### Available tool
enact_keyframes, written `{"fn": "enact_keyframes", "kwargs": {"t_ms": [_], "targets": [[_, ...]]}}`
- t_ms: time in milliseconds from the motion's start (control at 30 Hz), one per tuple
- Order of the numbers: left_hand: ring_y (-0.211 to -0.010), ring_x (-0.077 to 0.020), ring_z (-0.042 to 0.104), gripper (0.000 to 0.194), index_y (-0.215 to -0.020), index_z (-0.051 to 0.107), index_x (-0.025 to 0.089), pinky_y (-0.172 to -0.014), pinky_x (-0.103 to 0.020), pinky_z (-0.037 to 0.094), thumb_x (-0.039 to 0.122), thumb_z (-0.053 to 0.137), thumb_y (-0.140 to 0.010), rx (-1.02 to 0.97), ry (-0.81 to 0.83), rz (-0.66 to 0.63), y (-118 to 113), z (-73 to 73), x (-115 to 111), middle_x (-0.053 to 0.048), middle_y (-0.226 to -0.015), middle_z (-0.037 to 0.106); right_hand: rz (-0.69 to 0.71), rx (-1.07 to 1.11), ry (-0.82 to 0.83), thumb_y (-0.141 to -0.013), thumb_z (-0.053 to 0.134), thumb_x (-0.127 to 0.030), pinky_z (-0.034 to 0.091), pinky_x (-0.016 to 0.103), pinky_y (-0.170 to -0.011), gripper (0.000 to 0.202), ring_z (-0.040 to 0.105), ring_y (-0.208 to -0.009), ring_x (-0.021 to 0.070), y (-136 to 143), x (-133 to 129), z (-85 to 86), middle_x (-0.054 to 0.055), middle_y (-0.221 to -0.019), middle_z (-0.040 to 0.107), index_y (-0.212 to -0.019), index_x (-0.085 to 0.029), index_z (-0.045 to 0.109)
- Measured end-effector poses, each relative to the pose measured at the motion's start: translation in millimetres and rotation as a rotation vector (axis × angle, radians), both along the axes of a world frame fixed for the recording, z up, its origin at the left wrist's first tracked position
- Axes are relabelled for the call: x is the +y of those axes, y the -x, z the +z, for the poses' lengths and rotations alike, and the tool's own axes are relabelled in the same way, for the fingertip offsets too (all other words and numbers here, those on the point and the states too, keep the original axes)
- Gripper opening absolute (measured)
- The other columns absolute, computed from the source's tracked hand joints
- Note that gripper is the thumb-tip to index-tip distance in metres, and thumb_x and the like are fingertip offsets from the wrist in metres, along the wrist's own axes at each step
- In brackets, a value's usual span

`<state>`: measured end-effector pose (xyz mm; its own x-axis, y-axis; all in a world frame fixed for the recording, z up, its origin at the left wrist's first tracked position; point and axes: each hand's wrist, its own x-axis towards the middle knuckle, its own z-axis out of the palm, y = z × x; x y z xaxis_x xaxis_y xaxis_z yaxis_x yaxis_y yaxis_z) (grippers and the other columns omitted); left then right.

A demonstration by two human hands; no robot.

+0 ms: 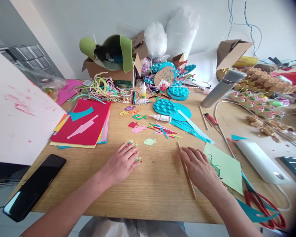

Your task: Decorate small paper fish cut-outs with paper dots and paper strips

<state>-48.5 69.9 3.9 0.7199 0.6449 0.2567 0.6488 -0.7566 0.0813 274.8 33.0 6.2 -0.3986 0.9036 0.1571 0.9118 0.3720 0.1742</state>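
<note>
My left hand (124, 159) lies flat on the wooden table, its fingers over a small heap of coloured paper bits (139, 160). My right hand (197, 163) rests palm down, fingers stretched, beside a thin wooden stick (191, 184) and partly over it. Between the hands, a little farther off, is a pale green paper fish (150, 141). Behind it are a pink paper fish (138, 129), a red one (133, 124) and several spotted ones. Narrow paper strips (165, 130) lie in a loose pile near a white glue bottle (162, 118). A light green sheet (227, 168) sits right of my right hand.
Stacked coloured paper (81, 125) and a black phone (34, 187) lie at left. Red-handled scissors (263, 204), a white device (262, 161) with a cable and a grey cylinder (223, 87) occupy the right. Blue folded paper pieces (164, 107) and a cardboard box (108, 70) are behind.
</note>
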Motion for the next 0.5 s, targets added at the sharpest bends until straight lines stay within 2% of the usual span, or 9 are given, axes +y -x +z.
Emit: {"fn": "enact_keyframes", "kwargs": {"t_ms": [100, 233, 367, 500], "targets": [[-0.133, -0.0263, 0.045, 0.039, -0.124, 0.060, 0.013, -0.114, -0.047, 0.033, 0.035, 0.041, -0.099, 0.031, 0.037, 0.009, -8.8, 2.7, 2.7, -0.009, -0.138, 0.056, 0.022, 0.055, 0.011, -0.082, 0.046, 0.001, 0.040, 0.045, -0.102, 0.047, 0.048, -0.123, 0.0289, 16.8, 5.5, 5.7, 0.013, -0.130, 0.059, -0.125, -0.014, 0.058], [-0.139, -0.0280, 0.036, 0.045, -0.131, 0.055, 0.014, -0.115, -0.051, 0.028, 0.040, 0.038, -0.099, 0.066, 0.071, 0.023, -27.9, 0.9, 12.0, -0.009, -0.144, 0.051, 0.147, 0.129, 0.044, -0.085, 0.043, -0.001, 0.038, 0.043, -0.106, 0.047, 0.046, -0.126, 0.0272, 51.2, 26.8, 12.1, 0.012, -0.132, 0.058, -0.128, -0.013, 0.056], [-0.140, -0.0292, 0.035, 0.045, -0.129, 0.056, 0.013, -0.115, -0.052, 0.026, 0.040, 0.036, -0.099, 0.063, 0.065, 0.071, -39.1, -1.0, 19.4, -0.010, -0.139, 0.055, 0.221, 0.155, 0.098, -0.087, 0.044, -0.004, 0.041, 0.042, -0.103, 0.042, 0.048, -0.123, 0.0277, 74.7, 49.7, 9.7, 0.012, -0.130, 0.060, -0.125, -0.013, 0.058], [-0.139, -0.0298, 0.036, 0.042, -0.125, 0.059, 0.014, -0.115, -0.052, 0.027, 0.039, 0.039, -0.098, 0.056, 0.078, 0.090, -42.6, -2.2, 17.2, -0.010, -0.133, 0.059, 0.207, 0.171, 0.132, -0.087, 0.045, -0.006, 0.041, 0.043, -0.102, 0.037, 0.050, -0.120, 0.0284, 78.4, 50.5, 2.9, 0.011, -0.125, 0.062, -0.119, -0.015, 0.062]]}}
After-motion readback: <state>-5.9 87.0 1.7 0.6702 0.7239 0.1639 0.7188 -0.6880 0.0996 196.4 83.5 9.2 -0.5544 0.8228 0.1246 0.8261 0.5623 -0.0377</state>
